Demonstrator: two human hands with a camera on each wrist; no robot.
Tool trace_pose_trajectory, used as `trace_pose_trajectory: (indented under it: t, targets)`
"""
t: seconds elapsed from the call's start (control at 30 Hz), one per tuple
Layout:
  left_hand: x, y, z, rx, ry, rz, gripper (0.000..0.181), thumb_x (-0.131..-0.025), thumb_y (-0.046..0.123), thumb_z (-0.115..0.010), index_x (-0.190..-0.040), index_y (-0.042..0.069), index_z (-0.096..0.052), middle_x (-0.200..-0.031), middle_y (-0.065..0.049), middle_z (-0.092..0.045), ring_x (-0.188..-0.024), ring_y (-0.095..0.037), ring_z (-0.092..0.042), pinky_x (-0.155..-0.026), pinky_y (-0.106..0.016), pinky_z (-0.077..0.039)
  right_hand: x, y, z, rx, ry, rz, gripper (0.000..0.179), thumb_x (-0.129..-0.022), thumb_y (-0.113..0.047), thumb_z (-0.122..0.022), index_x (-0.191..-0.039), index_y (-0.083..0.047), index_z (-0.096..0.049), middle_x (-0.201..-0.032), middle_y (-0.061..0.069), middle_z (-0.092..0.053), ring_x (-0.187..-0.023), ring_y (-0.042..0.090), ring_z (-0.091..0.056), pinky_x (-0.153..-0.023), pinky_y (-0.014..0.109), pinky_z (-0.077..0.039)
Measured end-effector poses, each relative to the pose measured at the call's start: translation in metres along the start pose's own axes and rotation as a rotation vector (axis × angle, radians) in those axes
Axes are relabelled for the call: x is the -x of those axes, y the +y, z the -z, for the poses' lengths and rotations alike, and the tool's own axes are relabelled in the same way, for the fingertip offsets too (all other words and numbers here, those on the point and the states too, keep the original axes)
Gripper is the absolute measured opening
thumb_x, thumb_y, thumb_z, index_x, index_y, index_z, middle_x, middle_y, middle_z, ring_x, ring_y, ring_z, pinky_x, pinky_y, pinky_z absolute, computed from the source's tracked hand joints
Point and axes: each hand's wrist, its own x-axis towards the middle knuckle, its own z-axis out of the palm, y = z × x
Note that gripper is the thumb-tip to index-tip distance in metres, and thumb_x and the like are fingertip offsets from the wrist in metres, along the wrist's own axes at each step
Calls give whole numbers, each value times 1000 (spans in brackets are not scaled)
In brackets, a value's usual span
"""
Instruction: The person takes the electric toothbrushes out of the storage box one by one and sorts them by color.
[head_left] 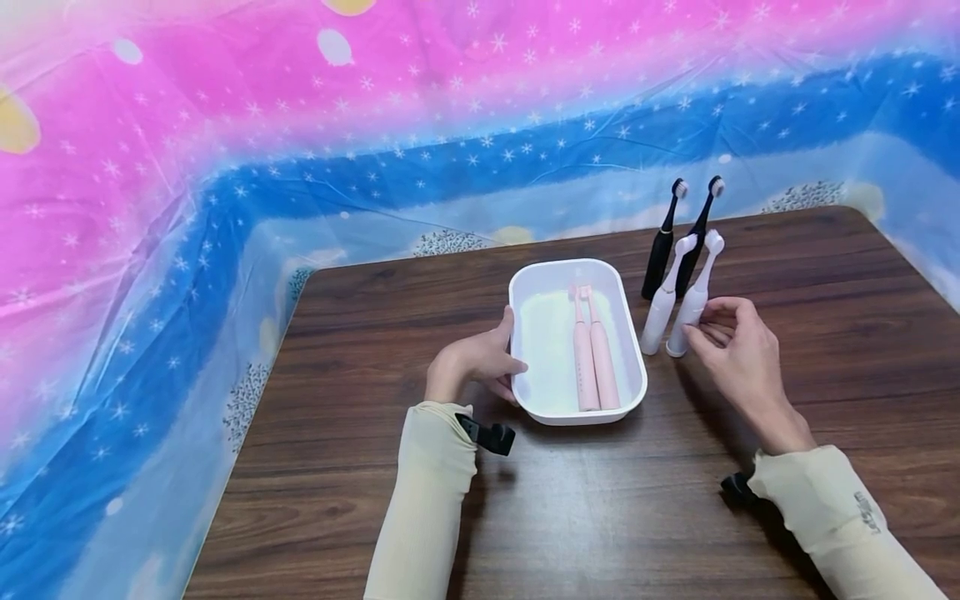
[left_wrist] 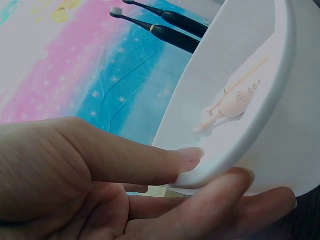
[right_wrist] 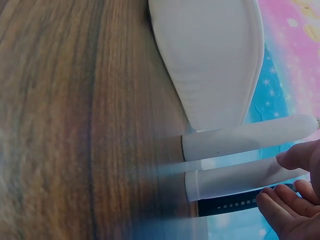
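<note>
My left hand (head_left: 483,358) grips the left rim of a white plastic basin (head_left: 525,408), thumb on the rim and fingers outside below it. Inside, two pink electric toothbrushes (head_left: 592,358) lie side by side, heads toward the far end. To the right of the basin two white electric toothbrushes stand upright on their bases. My right hand (head_left: 738,350) is at the right-hand white toothbrush (head_left: 693,304), pinching its handle between thumb and fingers. The other white toothbrush (right_wrist: 235,140) stands between it and the basin.
Two black electric toothbrushes (head_left: 660,250) stand upright just behind the white ones. All rest on a dark wood-grain table (head_left: 360,375). A pink and blue patterned cloth (head_left: 420,100) hangs along the table's far and left sides.
</note>
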Motion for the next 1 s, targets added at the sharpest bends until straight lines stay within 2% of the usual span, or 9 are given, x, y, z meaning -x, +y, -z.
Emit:
trace_pose_trajectory:
  t: [0.13, 0.27, 0.37, 0.73, 1.0]
  targets:
    - [0, 0, 0, 2, 0, 1, 92, -99, 6, -48, -148, 28, 26, -113, -23, -53, -70, -27, -67, -81, -47, -59, 2, -3, 4, 3, 14, 17, 41, -85, -12, -71, -118, 4, -51, -113, 19, -62, -103, 32, -65, -84, 4, -48]
    - [0, -1, 0, 4, 1, 2, 92, -99, 6, -48, -148, 28, 26, -113, -23, -52, -70, -26, -67, -81, -47, -59, 5, -6, 6, -15, 54, 41, 38, -85, -8, -71, -116, 3, -53, -109, 15, -63, -98, 3, -62, -82, -1, -45]
    - [0, -1, 0, 3, 3, 2, 92, -99, 6, -48, -149, 28, 26, -114, -23, -52, -70, -27, -67, -80, -47, -59, 6, -10, 9, -52, 85, 52, 36, -84, -4, -70, -115, 3, -53, -106, 14, -63, -92, -12, -56, -82, 0, -46]
    - [0, 0, 1, -10, 8, -1, 92, -99, 7, -49, -149, 28, 25, -118, -22, -49, -69, -26, -67, -81, -47, -59, 13, -27, 19, -140, 132, 90, 41, -80, 4, -72, -117, 4, -55, -106, 11, -63, -94, -10, -59, -84, 4, -49]
    - [-1, 0, 0, -12, 10, 4, 92, -99, 7, -50, -149, 28, 25, -119, -22, -48, -70, -26, -68, -81, -47, -59, 21, -42, 16, -168, 94, 132, 41, -80, 5, -71, -118, 4, -55, -109, 11, -63, -96, -8, -59, -85, 5, -49]
